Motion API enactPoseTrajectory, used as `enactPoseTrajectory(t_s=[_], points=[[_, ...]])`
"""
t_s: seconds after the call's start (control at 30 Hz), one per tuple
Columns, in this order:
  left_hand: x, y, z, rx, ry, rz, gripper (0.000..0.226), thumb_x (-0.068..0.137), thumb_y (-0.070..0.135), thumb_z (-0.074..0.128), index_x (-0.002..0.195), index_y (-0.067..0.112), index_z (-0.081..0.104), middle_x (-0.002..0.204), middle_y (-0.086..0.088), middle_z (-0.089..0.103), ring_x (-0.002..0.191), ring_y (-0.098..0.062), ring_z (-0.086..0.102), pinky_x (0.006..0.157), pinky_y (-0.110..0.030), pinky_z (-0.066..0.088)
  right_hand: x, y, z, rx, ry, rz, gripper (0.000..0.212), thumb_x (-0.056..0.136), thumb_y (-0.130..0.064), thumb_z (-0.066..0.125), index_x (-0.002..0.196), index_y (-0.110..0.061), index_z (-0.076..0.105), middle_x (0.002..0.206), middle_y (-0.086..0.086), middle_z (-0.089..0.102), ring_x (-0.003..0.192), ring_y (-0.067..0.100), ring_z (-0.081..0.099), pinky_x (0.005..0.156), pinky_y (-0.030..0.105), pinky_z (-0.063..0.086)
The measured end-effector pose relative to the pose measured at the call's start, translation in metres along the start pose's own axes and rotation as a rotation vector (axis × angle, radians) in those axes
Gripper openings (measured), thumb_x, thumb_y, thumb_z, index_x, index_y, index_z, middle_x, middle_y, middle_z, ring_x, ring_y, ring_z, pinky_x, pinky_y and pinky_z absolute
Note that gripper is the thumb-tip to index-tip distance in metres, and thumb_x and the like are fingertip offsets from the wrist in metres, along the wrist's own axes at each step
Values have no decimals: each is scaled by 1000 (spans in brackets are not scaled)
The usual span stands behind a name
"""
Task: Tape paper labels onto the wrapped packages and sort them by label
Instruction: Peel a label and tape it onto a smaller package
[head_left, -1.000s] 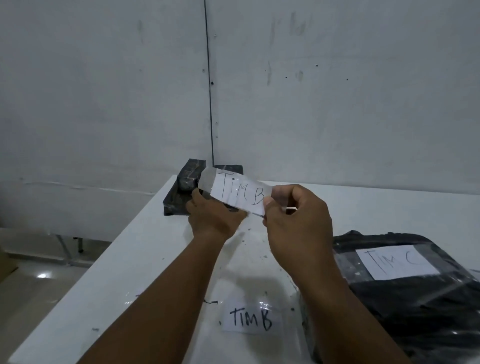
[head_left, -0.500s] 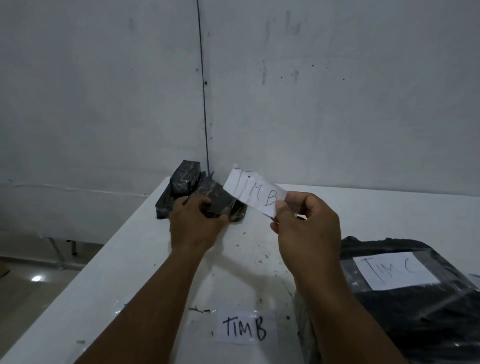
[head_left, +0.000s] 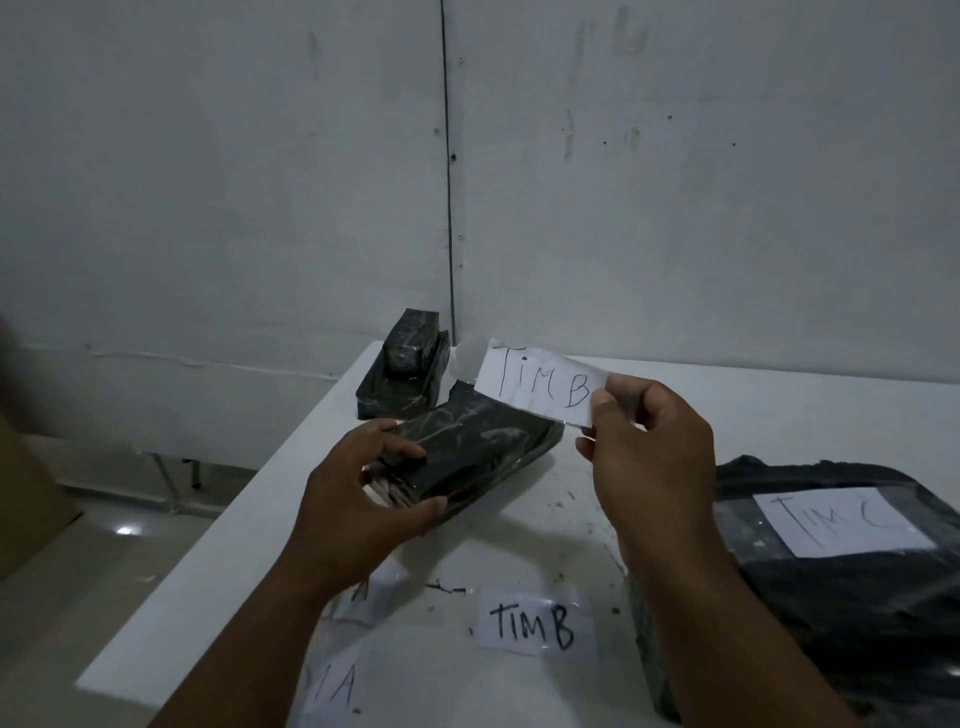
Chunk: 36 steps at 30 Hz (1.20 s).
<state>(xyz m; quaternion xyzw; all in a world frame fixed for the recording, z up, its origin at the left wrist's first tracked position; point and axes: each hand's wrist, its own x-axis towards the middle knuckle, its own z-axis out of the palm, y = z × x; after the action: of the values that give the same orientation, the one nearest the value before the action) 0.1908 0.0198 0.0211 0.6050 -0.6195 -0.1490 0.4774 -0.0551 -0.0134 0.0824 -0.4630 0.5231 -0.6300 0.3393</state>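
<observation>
Black-wrapped package (head_left: 467, 457), held at its near end in the left hand's (head_left: 358, 499) grip, was tilted above the worktop (head_left: 519, 519). The right hand (head_left: 649, 447) pinched the taped "TIM B" label (head_left: 540, 384) by one edge. Judged: glossy wrap slippery; label limp, tape tacky.

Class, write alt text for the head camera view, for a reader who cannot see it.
A person's left hand grips a black wrapped package on a white table, while the right hand pinches a paper label reading TIM B above it. A large black package labelled TIM C lies at right, and smaller black packages sit stacked at the far corner.
</observation>
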Motion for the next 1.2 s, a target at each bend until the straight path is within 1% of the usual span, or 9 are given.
enactPoseTrajectory(t_s=[0.1,0.2,0.4,0.53,0.7,0.83,0.97,1.07,1.2], points=[[1,-9,-7,-75,-120,8,52,56,42,94,102,41,69,136,30,54,126,7,51,99,-20,48,-1,3,3,8,-17,27,10,99,-25,64,101,-33,71,101,-13,72,97,16,72,86,41,62],[2,-21,-13,-126,-246,-30,59,53,48,91,107,38,69,138,28,55,130,2,52,107,-25,47,-5,8,7,8,-56,67,15,99,-23,64,93,-36,69,98,-12,73,93,13,73,74,31,62],[12,-37,-22,-145,-438,-36,67,58,33,95,118,36,65,140,25,54,132,1,53,114,-30,45,-10,18,15,-8,-72,117,13,98,-21,65,105,-29,73,103,-11,74,99,16,71,92,46,60],[24,-39,-29,-72,-544,-45,75,64,16,94,125,40,59,137,17,59,134,-9,53,117,-39,42,-16,26,23,-23,-85,122,12,96,-21,66,102,-28,74,102,-11,75,98,14,72,91,46,60],[41,-38,-38,41,-634,-105,81,66,13,91,130,41,52,132,4,63,130,-26,55,112,-52,43,-17,35,31,-70,-72,125,8,91,-23,71,94,-30,68,98,-7,75,90,20,73,88,48,60],[48,-32,-40,91,-686,-139,95,66,6,92,137,46,44,142,13,55,136,-17,50,120,-45,37,-15,43,35,-115,-58,134,8,92,-24,70,94,-30,67,95,-5,75,88,22,73,83,45,61],[48,-22,-45,157,-688,-166,119,64,18,94,153,48,21,160,17,38,146,-11,35,121,-35,32,-17,48,39,-157,-19,107,10,91,-25,73,96,-32,68,88,-13,73,83,8,70,68,23,51],[43,-10,-45,38,-605,-172,99,64,44,85,149,45,35,154,19,45,140,-6,42,104,-22,37,-18,51,41,-146,-19,126,12,90,-26,74,93,-34,66,86,-14,72,81,6,69,72,26,53],[40,8,-32,-187,-372,-282,52,76,67,57,114,36,73,112,24,71,108,9,60,85,-21,39,-16,53,44,-151,-27,135,11,90,-26,74,93,-34,66,85,-15,71,81,3,68,71,25,52]])
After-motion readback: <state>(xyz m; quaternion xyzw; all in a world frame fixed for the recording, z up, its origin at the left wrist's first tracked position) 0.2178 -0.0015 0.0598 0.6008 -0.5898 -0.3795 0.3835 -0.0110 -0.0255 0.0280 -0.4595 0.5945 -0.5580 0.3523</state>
